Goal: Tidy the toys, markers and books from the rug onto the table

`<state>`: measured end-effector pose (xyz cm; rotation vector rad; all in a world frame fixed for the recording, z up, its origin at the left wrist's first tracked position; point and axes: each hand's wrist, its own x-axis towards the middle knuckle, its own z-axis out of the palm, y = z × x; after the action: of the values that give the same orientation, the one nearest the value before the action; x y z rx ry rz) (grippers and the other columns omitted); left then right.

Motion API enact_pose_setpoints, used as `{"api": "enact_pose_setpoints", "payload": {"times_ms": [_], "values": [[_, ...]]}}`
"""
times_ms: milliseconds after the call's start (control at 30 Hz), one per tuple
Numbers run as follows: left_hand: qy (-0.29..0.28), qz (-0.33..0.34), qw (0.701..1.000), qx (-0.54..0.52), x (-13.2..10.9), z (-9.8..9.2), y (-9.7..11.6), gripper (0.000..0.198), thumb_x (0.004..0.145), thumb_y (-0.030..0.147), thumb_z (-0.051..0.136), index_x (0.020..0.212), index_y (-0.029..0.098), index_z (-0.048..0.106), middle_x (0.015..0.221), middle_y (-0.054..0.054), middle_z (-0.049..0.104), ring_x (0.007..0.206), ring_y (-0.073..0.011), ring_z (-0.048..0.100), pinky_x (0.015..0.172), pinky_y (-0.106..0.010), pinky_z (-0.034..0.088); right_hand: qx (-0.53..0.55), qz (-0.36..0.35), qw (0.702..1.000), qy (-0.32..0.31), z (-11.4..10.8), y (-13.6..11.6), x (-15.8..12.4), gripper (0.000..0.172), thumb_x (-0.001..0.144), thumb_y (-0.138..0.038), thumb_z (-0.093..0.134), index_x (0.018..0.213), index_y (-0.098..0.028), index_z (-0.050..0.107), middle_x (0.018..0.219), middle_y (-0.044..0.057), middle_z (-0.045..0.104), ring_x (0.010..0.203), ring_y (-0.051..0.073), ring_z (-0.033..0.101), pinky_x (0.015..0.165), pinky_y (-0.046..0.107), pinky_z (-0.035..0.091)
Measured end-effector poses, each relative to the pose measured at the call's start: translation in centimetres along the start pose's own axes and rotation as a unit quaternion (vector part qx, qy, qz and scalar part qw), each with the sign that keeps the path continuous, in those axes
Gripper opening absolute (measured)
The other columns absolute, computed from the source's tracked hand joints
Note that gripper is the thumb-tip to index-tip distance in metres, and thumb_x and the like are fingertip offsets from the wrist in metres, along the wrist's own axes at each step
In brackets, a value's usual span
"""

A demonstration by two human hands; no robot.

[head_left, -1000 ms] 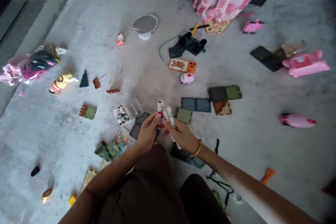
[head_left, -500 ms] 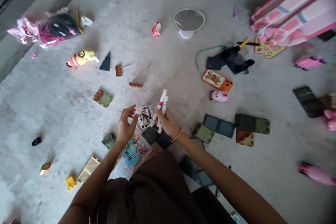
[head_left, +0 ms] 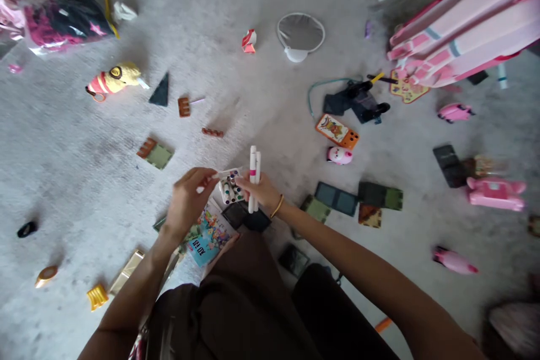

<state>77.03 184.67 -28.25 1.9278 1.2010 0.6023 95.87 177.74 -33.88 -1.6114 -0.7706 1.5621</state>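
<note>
Two white markers, one with a pink band, stand nearly side by side in my right hand, whose fingers are closed round them beside the box. A small clear box packed with several white markers with coloured ends sits between my hands. My left hand pinches a thin whitish edge or flap at the box's upper left corner; whether it is a lid I cannot tell. Under my left hand lies a colourful booklet with a blue lower part. Dark square tiles lie just below the box.
An orange phone-like case, a pink pig toy and dark and green square tiles lie to the right. A pink bag fills the upper right. Upper left are a yellow plush toy and a plastic bag.
My left hand has gone from open beside the box to pinching its upper left edge. The markers in my right hand have turned more upright. The view has shifted somewhat.
</note>
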Motion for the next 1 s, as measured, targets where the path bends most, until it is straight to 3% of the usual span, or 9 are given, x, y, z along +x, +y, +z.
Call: {"api": "enact_pose_setpoints", "payload": {"times_ms": [100, 200, 300, 367, 433, 533, 700, 867, 1000], "values": [[0.08, -0.092, 0.984, -0.126, -0.8, -3.7, 1.3, 0.021, 0.078, 0.033, 0.075, 0.094, 0.018, 0.072, 0.089, -0.001, 0.069, 0.069, -0.0113, 0.065, 0.065, -0.023, 0.058, 0.078, -0.005, 0.997, 0.011, -0.6, 0.0, -0.5, 0.045, 0.077, -0.062, 0.065, 0.085, -0.018, 0.061, 0.055, -0.005, 0.058, 0.041, 0.008, 0.048, 0.042, 0.02, 0.038], [0.103, -0.175, 0.945, -0.258, -1.0, -4.6, 0.5, 0.028, 0.068, 0.034, 0.083, 0.088, 0.016, 0.073, 0.081, 0.0, 0.07, 0.065, -0.0095, 0.064, 0.061, -0.021, 0.057, 0.112, -0.014, 0.993, -0.042, -0.8, -1.0, -1.7, 0.058, 0.081, -0.066, 0.058, 0.114, -0.018, 0.062, 0.051, -0.006, 0.056, 0.042, 0.009, 0.05, 0.043, 0.019, 0.038], [0.099, -0.26, 0.887, -0.37, -0.9, -2.3, -1.9, 0.034, 0.062, 0.036, 0.086, 0.085, 0.015, 0.073, 0.076, 0.001, 0.068, 0.061, -0.006, 0.061, 0.06, -0.016, 0.055, 0.111, -0.045, 0.991, -0.054, -0.7, -2.5, -2.6, 0.063, 0.079, -0.066, 0.06, 0.118, -0.017, 0.062, 0.057, -0.003, 0.061, 0.047, 0.011, 0.054, 0.047, 0.021, 0.044], [0.098, -0.307, 0.845, -0.427, -1.1, 0.1, -3.4, 0.038, 0.059, 0.037, 0.088, 0.086, 0.015, 0.073, 0.076, 0.002, 0.068, 0.06, -0.0042, 0.06, 0.061, -0.015, 0.054, 0.065, -0.069, 0.995, -0.002, -0.9, -3.5, -2.8, 0.057, 0.077, -0.062, 0.064, 0.111, -0.016, 0.066, 0.061, -0.001, 0.064, 0.05, 0.012, 0.057, 0.049, 0.023, 0.046], [0.086, -0.325, 0.828, -0.449, -1.5, 2.5, -4.5, 0.041, 0.06, 0.039, 0.087, 0.09, 0.014, 0.073, 0.079, 0.001, 0.07, 0.063, -0.0046, 0.061, 0.066, -0.016, 0.055, -0.025, -0.089, 0.994, 0.051, -1.3, -4.4, -2.7, 0.046, 0.08, -0.056, 0.063, 0.102, -0.015, 0.069, 0.06, 0.0, 0.063, 0.05, 0.013, 0.057, 0.051, 0.024, 0.045], [0.051, -0.289, 0.871, -0.395, -2.4, 4.9, -5.4, 0.043, 0.07, 0.043, 0.078, 0.099, 0.012, 0.072, 0.092, -0.005, 0.072, 0.072, -0.0097, 0.066, 0.074, -0.023, 0.058, -0.225, -0.143, 0.963, 0.049, -1.9, -6.2, -2.7, 0.032, 0.087, -0.043, 0.056, 0.093, -0.016, 0.071, 0.067, 0.003, 0.068, 0.059, 0.015, 0.062, 0.06, 0.025, 0.045], [0.051, -0.17, 0.965, -0.195, -3.4, 5.9, -5.9, 0.033, 0.086, 0.038, 0.062, 0.11, 0.016, 0.067, 0.112, -0.01, 0.069, 0.082, -0.0147, 0.068, 0.073, -0.028, 0.058, -0.503, -0.21, 0.835, -0.072, -1.5, -9.6, -2.9, 0.022, 0.087, -0.028, 0.057, 0.101, -0.016, 0.069, 0.093, 0.008, 0.073, 0.082, 0.019, 0.065, 0.07, 0.026, 0.04], [0.048, -0.079, 0.992, -0.081, -3.5, 5.4, -5.1, 0.017, 0.087, 0.029, 0.061, 0.097, 0.018, 0.069, 0.09, -0.004, 0.066, 0.07, -0.0105, 0.061, 0.065, -0.023, 0.053, -0.637, -0.166, 0.743, -0.122, -0.9, -12.7, -2.1, 0.022, 0.09, -0.03, 0.057, 0.101, -0.016, 0.07, 0.09, 0.01, 0.074, 0.083, 0.022, 0.066, 0.066, 0.027, 0.037], [0.002, -0.048, 0.997, -0.062, -3.4, 5.2, -4.3, 0.016, 0.089, 0.029, 0.06, 0.094, 0.018, 0.072, 0.09, -0.004, 0.067, 0.063, -0.0086, 0.056, 0.059, -0.021, 0.049, -0.681, -0.141, 0.713, -0.087, -1.0, -13.6, -1.7, 0.023, 0.091, -0.028, 0.056, 0.105, -0.015, 0.069, 0.091, 0.012, 0.074, 0.085, 0.023, 0.067, 0.067, 0.028, 0.039]]}}
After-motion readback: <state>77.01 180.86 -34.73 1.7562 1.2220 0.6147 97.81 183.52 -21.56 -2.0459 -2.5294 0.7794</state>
